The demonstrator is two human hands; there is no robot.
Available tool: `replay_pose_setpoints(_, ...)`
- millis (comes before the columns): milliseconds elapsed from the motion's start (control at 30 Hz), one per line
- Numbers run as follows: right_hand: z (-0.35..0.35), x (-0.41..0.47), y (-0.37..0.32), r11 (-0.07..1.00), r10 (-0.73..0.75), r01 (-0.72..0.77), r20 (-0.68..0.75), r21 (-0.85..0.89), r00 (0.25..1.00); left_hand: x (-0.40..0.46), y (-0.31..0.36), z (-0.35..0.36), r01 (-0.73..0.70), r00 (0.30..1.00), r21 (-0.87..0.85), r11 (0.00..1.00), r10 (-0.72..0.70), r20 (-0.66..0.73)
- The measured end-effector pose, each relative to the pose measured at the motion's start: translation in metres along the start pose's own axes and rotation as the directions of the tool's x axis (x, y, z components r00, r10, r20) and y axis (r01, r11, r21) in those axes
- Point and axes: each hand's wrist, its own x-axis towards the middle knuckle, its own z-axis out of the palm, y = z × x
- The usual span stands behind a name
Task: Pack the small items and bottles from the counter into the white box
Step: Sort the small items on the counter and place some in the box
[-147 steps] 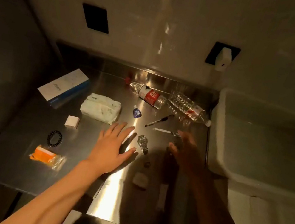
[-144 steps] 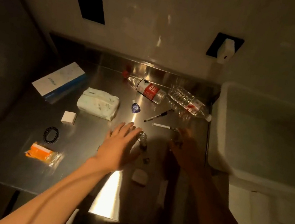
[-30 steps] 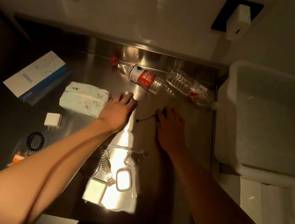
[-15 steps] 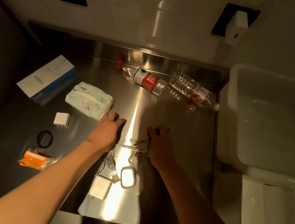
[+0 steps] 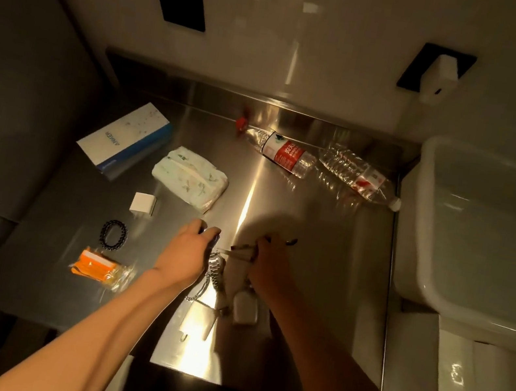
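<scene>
My left hand (image 5: 188,252) curls round a small bluish item at its fingertips, over the middle of the steel counter (image 5: 324,258). My right hand (image 5: 268,267) grips a dark pen (image 5: 242,247) and a thin white stick together. A metal watch (image 5: 216,269), a chain, a small white case (image 5: 245,307) and a white charger (image 5: 198,322) lie gathered just below my hands. Two clear bottles lie at the back: one with a red label (image 5: 286,153), one crumpled (image 5: 354,176). The white box (image 5: 424,259) stands open at the right.
On the left lie a white-and-blue carton (image 5: 122,137), a tissue pack (image 5: 190,178), a white cube plug (image 5: 143,202), a black coiled hair tie (image 5: 113,233) and an orange packet (image 5: 95,266). A wall with two black sockets rises behind the counter.
Both hands pulled back from near the bottles toward the front pile. My left hand closed round the small bluish item and my right hand closed round the pen.
</scene>
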Motion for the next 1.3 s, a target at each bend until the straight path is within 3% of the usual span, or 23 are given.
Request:
replay_pose_setpoints(300, -0.012, -0.008, 0.018, 0.973, -0.087, 0.071, -0.065, -0.219, 0.994, -0.013, 0.003, 0.004, -0.006, 1.000, -0.033, 0.999, 0.006, -0.002)
replay_pose_setpoints(567, -0.011, -0.012, 0.037, 0.988, -0.069, 0.061, -0.052, -0.144, 0.996, -0.014, 0.017, 0.013, -0.022, 1.000, -0.084, 0.996, 0.022, -0.001)
replay_pose_setpoints(833, -0.006, -0.025, 0.034, 0.973, -0.085, 0.066, -0.074, -0.221, 0.994, -0.023, 0.018, 0.005, -0.044, 0.998, -0.080, 0.996, 0.041, -0.042)
replay_pose_setpoints(967, -0.008, -0.019, 0.017, 0.973, -0.097, 0.068, -0.123, -0.220, 0.988, -0.028, 0.005, -0.009, -0.038, 0.995, -0.016, 0.999, 0.036, -0.098)
replay_pose_setpoints(1200, -0.005, 0.021, -0.048, 0.946, -0.250, 0.231, -0.061, -0.227, 0.966, -0.036, -0.050, -0.046, 0.107, 0.979, 0.124, 0.987, -0.083, -0.188)
replay_pose_setpoints(1300, 0.001, 0.038, -0.082, 0.930, -0.310, 0.279, -0.101, -0.239, 0.945, -0.038, -0.074, -0.061, 0.147, 0.974, 0.134, 0.980, -0.120, -0.191)
